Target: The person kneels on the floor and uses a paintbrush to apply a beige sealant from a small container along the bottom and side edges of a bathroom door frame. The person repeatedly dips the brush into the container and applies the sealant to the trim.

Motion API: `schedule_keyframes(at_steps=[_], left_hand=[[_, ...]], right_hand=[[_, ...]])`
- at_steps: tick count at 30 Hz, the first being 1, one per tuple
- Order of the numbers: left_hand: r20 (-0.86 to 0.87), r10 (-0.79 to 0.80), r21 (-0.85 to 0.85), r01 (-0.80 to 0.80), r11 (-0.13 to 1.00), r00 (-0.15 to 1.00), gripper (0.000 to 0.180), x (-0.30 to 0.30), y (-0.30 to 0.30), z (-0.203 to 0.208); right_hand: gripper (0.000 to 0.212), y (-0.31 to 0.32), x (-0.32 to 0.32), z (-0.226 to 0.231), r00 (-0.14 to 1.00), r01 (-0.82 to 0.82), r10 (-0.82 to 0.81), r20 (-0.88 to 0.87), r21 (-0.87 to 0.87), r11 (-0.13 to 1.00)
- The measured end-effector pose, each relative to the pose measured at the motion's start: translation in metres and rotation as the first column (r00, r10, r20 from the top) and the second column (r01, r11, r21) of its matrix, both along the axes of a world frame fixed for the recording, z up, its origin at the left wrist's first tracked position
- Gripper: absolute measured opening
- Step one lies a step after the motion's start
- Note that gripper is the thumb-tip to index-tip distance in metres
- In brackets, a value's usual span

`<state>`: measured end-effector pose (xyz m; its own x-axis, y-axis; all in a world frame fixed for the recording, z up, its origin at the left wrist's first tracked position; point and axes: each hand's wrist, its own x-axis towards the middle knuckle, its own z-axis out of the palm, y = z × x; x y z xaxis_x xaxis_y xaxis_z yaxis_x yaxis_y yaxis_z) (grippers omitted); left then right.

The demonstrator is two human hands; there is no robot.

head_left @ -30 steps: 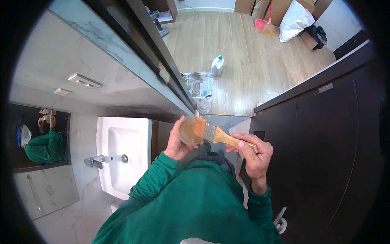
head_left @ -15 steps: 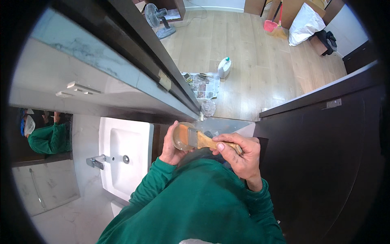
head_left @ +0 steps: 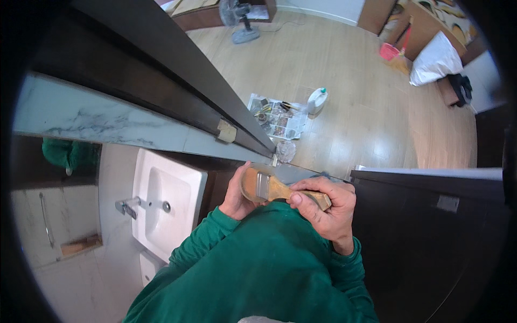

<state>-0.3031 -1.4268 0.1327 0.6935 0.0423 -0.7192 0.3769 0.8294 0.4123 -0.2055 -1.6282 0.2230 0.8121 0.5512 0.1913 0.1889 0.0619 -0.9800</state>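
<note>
My right hand (head_left: pixel 329 207) grips a flat paintbrush (head_left: pixel 278 189) by its wooden handle, with fingers and thumb closed round it. The brush has a metal band and orange-brown bristles pointing left. Curled round a small round cup (head_left: pixel 252 198) is my left hand (head_left: pixel 233 198). The bristles lie across the cup's mouth and cover most of it, so what is inside is hidden. Both hands are held close together in front of my green top.
A white sink (head_left: pixel 183 183) with a chrome faucet (head_left: pixel 128 206) stands left. A dark door (head_left: pixel 431 242) is at right, a dark frame (head_left: pixel 177 70) at upper left. Beyond, newspaper (head_left: pixel 293 129) with tools, a white jug (head_left: pixel 317 101), a fan (head_left: pixel 245 33) and a white sack (head_left: pixel 437 59) are on the floor.
The view has shifted, showing more of the door frame and floor. Both hands, still holding the cup and brush, sit slightly farther right in view. The bristles now cover more of the cup.
</note>
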Motion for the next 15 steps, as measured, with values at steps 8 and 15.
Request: schedule_keyframes(at_steps=[8,15], left_hand=[[0.125,0.235,-0.084,-0.226,0.971,0.964,0.059,0.049,-0.019,-0.010],[0.252,0.575,-0.139,-0.559,0.817,0.778,0.054,0.112,-0.075,-0.008]], right_hand=[[0.011,0.013,0.100,-0.021,0.968,-0.219,0.209,-0.142,-0.056,0.974],[0.011,0.002,0.228,-0.013,0.853,-0.467,0.448,-0.268,-0.009,0.884]])
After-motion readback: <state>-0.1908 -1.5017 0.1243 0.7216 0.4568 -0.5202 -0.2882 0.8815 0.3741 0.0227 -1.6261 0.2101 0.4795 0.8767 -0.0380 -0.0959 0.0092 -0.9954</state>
